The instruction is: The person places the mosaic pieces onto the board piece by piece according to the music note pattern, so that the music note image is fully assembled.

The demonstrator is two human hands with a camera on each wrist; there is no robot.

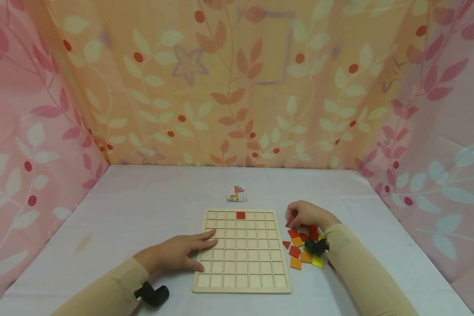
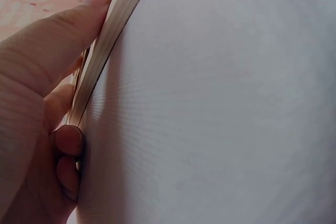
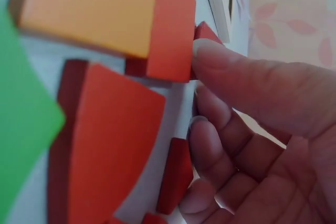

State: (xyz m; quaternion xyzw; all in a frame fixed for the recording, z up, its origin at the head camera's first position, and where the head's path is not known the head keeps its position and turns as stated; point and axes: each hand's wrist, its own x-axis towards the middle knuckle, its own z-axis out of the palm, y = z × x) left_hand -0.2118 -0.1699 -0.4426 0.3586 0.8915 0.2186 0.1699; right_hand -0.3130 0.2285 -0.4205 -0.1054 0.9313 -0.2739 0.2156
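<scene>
A wooden grid board (image 1: 242, 290) lies flat in front of me, with one red square tile (image 1: 241, 215) in its top row. My left hand (image 1: 175, 252) rests at the board's left side, fingers extended over the border squares and thumb lower on the edge. In the left wrist view the thumb (image 2: 63, 40) lies along the wooden rim. To the right of the board, my right hand (image 1: 309, 213) pinches a small red piece (image 3: 208, 32) between thumb and fingers, at the far end of a heap of loose tiles. The thumb covers most of that piece.
Red, orange (image 1: 295, 263), yellow (image 1: 317, 262) and green tiles lie loose right of the board, partly under the right wrist. A small pattern card (image 1: 237, 193) lies beyond the board. Floral curtains (image 1: 237, 87) enclose the white-covered table (image 1: 162, 188) at back and sides.
</scene>
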